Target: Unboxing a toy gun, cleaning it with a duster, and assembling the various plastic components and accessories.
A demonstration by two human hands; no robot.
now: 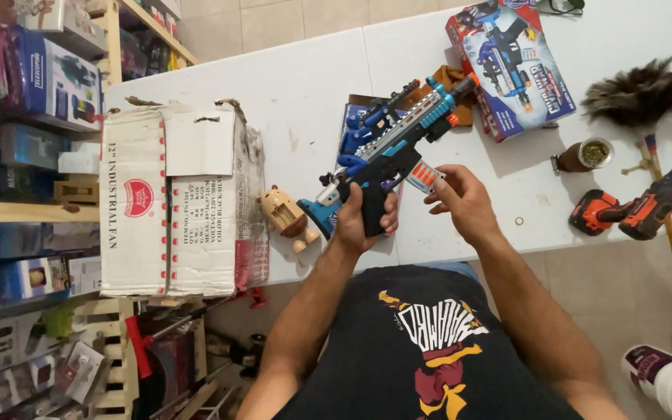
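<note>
Toy blaster [386, 152], grip hidden by left hand [363, 222]

One head-worn camera peers steeply down over the person's chest, close in on the left hand [359, 222] and right hand [460, 202] at mid-frame, facing forward across the white table [305, 85] toward the tiled floor beyond, shelves [9, 210] at left.

toy gun [386, 155] black, blue, silver | magazine [423, 177] white, orange | drill [631, 211] orange, black | table [305, 78] white
</note>
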